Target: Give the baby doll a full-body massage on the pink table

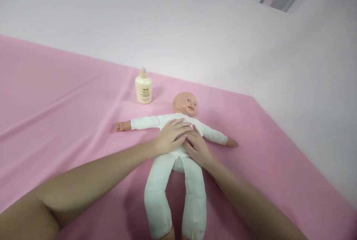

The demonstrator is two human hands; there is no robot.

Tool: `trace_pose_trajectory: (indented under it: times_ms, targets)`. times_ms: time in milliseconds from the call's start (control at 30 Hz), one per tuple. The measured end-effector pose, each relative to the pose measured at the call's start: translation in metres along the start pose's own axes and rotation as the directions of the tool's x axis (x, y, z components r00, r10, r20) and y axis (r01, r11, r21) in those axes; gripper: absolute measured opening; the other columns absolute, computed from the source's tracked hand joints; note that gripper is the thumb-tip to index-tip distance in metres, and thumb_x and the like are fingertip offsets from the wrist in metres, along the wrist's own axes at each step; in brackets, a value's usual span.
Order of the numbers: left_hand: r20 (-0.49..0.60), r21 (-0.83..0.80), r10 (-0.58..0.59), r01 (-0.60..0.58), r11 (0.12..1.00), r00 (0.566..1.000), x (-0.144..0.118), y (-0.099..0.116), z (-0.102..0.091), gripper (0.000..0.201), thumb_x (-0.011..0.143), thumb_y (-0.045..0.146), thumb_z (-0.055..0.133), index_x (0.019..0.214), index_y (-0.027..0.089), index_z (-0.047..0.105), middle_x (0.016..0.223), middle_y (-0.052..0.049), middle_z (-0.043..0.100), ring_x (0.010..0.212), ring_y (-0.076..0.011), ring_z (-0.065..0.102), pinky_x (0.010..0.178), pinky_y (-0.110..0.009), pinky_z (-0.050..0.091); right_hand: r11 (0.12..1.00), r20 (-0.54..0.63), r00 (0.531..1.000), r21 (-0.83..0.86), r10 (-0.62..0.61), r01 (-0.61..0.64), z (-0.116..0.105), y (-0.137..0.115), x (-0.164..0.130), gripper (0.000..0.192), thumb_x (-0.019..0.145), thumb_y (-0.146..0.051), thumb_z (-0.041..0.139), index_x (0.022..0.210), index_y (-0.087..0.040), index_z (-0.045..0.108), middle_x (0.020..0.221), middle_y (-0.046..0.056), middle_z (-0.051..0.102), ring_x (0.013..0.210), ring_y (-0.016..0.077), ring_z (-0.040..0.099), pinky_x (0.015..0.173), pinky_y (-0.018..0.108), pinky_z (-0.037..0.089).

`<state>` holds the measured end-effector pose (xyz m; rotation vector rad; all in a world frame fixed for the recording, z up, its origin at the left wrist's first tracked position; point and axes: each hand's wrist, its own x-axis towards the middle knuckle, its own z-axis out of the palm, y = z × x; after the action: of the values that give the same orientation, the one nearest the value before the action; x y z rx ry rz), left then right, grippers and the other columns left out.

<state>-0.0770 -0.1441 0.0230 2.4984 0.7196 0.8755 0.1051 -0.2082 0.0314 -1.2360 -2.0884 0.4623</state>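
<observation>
Head view: pink sheet [55, 95] against pale wall [178, 24].

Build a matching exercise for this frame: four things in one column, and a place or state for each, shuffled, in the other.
Things:
1. doll
2. bottle
3. left hand
4. right hand

Places or states:
A. standing upright beyond the doll's head
B. flat on the doll's chest
C. lying face up, arms spread, on the pink sheet
D. on the doll's belly, fingertips under the other hand

Pairs: 1-C, 2-A, 3-B, 4-D
</observation>
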Motion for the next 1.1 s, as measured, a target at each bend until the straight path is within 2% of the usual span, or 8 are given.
trace_pose_trajectory:
  times_ms: [400,1100]
  targets:
    - [0.01,-0.007,-0.002,0.002,1.0,1.0,0.0003,0.0001,-0.0011,0.043,0.108,0.031,0.043,0.146,0.029,0.063,0.154,-0.003,0.062,0.154,-0.0293,0.044,0.129,-0.058,0.032,1.0,0.006,1.0,0.006,-0.003,0.003,0.0001,0.0014,0.0,0.026,0.105,-0.023,0.047,0.117,-0.028,0.07,0.129,0.005,0.075,0.132,0.0235,0.064,0.135,0.064,0.011]
    - [0.023,-0.007,-0.012,0.012,1.0,1.0,-0.0001,0.0008,-0.0022,0.042,0.108,0.031,0.043,0.145,0.027,0.063,0.155,-0.004,0.062,0.156,-0.0299,0.042,0.129,-0.058,0.032,1.0,-0.01,1.0,0.006,-0.019,0.019,0.0001,0.0007,0.0004,0.027,0.105,-0.023,0.046,0.12,-0.027,0.069,0.131,0.005,0.075,0.134,0.0234,0.063,0.135,0.064,0.012]
